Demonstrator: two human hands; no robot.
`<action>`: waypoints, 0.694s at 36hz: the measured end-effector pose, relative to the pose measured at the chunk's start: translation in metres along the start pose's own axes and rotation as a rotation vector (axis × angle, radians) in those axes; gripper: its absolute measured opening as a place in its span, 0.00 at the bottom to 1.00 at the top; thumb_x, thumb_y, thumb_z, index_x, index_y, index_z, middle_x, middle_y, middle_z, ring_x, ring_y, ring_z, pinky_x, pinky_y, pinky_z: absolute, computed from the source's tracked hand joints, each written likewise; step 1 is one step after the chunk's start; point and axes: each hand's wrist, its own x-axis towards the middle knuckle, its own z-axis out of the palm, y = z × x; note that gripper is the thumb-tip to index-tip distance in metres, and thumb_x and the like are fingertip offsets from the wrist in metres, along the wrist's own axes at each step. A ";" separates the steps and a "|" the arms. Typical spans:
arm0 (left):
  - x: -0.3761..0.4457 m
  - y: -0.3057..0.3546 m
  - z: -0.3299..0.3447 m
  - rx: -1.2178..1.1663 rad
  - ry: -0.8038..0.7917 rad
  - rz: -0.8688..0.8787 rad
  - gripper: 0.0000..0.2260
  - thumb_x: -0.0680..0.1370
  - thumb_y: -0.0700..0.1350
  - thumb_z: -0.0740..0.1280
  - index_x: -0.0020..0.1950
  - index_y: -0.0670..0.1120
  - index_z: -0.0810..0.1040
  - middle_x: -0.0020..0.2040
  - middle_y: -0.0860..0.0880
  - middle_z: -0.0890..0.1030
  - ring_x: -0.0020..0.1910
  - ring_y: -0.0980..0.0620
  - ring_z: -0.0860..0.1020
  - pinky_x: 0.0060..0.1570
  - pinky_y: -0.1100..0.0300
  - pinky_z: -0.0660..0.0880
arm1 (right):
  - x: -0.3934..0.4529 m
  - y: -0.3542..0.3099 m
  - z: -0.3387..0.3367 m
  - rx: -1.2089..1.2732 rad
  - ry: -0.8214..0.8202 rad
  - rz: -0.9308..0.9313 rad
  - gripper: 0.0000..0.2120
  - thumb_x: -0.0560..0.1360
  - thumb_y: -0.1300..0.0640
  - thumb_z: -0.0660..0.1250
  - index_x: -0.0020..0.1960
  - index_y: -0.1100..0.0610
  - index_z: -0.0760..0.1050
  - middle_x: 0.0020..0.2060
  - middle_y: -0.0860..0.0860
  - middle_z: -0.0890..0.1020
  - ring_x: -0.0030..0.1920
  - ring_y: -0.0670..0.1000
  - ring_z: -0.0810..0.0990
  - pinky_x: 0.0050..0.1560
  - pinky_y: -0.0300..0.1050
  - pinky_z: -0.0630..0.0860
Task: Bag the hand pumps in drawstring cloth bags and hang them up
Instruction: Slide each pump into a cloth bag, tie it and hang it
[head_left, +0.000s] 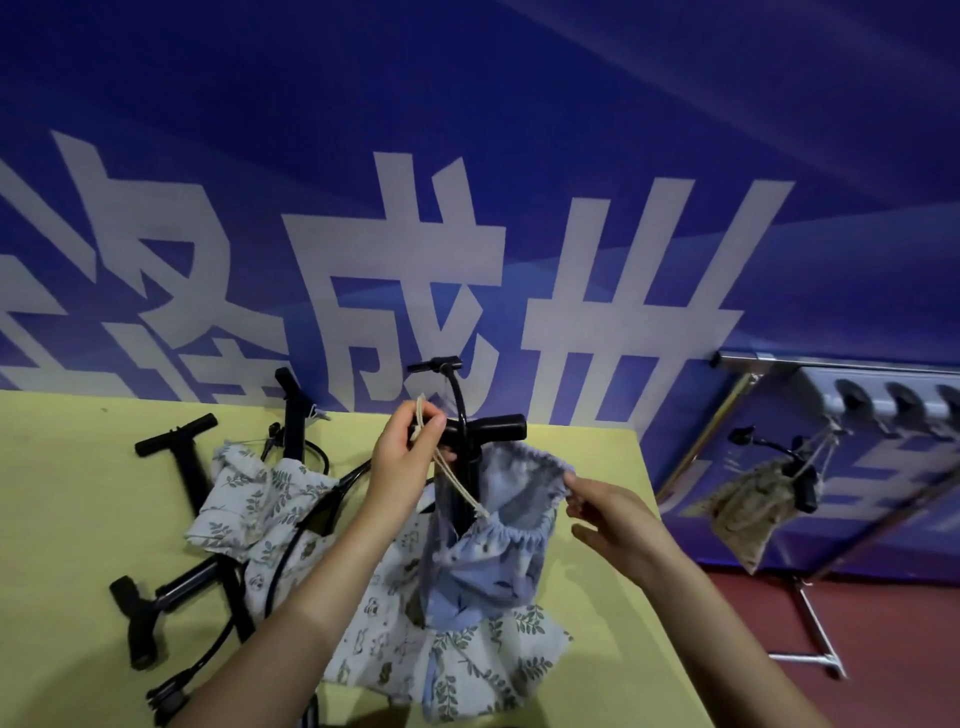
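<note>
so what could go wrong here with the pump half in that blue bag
1. The pump has its handle and hose sticking out above the blue bag; cinching now may snag the drawstring on them.
2. The right hand only pinches the bag's rim, so the bag could slip down when the left hand pulls the cord.
3. Loose pumps and bags crowd the yellow table underneath and could tangle.

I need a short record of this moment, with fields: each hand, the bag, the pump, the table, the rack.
left hand: pinches the cream drawstring, pulled up
right hand: holds the rim of the blue bag
blue bag: mouth partly gathered, not closed
pump in bag: upright, handle and hose stick out
table: yellow; loose black pumps and leaf-print bags
rack: one beige bagged pump hangs from a hook
</note>
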 end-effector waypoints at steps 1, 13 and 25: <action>0.000 0.002 0.002 0.005 -0.021 0.005 0.05 0.81 0.39 0.63 0.44 0.44 0.73 0.40 0.51 0.77 0.32 0.55 0.79 0.38 0.62 0.78 | -0.001 -0.006 0.001 0.037 -0.003 -0.020 0.10 0.75 0.54 0.70 0.36 0.54 0.75 0.32 0.50 0.71 0.37 0.48 0.71 0.45 0.43 0.70; -0.001 0.006 0.019 0.190 -0.161 0.096 0.05 0.81 0.40 0.62 0.45 0.42 0.72 0.43 0.46 0.75 0.25 0.53 0.76 0.29 0.66 0.71 | -0.005 -0.058 0.012 0.011 0.050 -0.150 0.10 0.76 0.60 0.64 0.37 0.56 0.75 0.29 0.49 0.72 0.34 0.47 0.70 0.38 0.42 0.66; -0.012 -0.001 0.022 0.299 -0.140 0.215 0.05 0.79 0.42 0.65 0.43 0.50 0.75 0.44 0.49 0.76 0.42 0.53 0.74 0.44 0.66 0.71 | -0.003 -0.065 0.009 -0.243 0.150 -0.197 0.10 0.78 0.59 0.64 0.38 0.60 0.74 0.32 0.52 0.71 0.36 0.51 0.68 0.41 0.46 0.67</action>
